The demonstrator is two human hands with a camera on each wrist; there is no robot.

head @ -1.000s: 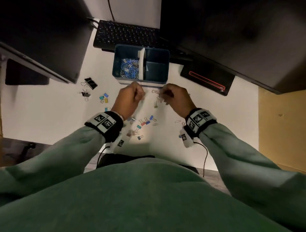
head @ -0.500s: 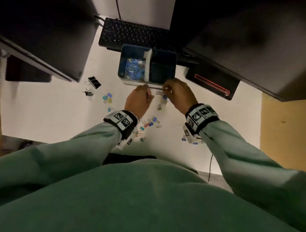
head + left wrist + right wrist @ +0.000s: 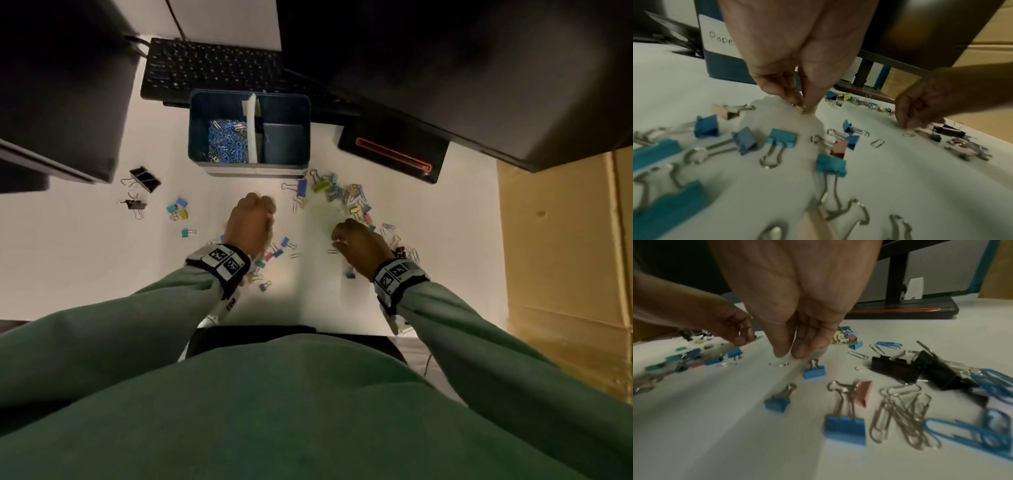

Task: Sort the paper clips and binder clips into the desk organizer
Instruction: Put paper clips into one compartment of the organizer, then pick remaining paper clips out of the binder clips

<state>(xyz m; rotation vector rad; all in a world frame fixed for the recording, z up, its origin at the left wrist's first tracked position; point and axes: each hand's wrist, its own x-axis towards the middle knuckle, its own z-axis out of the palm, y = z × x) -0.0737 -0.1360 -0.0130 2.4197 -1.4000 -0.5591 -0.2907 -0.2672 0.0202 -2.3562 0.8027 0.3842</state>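
The blue desk organizer [image 3: 250, 168] stands at the back of the white desk; its left compartment holds blue paper clips [image 3: 227, 140], its right one looks dark and bare. My left hand [image 3: 253, 219] is low over the desk and pinches a small pale clip [image 3: 800, 109] between thumb and fingertips [image 3: 791, 99]. My right hand [image 3: 356, 243] points down, thumb and finger close together and holding nothing, just above a silver paper clip [image 3: 779, 364] that lies flat. Coloured binder clips [image 3: 781, 138] lie scattered under and between both hands.
A mixed pile of clips [image 3: 342, 195] lies right of the organizer's front. Two black binder clips [image 3: 145, 180] sit far left, more black ones [image 3: 896, 369] by my right hand. A keyboard [image 3: 212, 68] and a monitor base [image 3: 394, 154] stand behind.
Both hands have drawn back from the organizer's front wall toward me. The right hand moved right and down over the loose clips; the left dropped to the desk.
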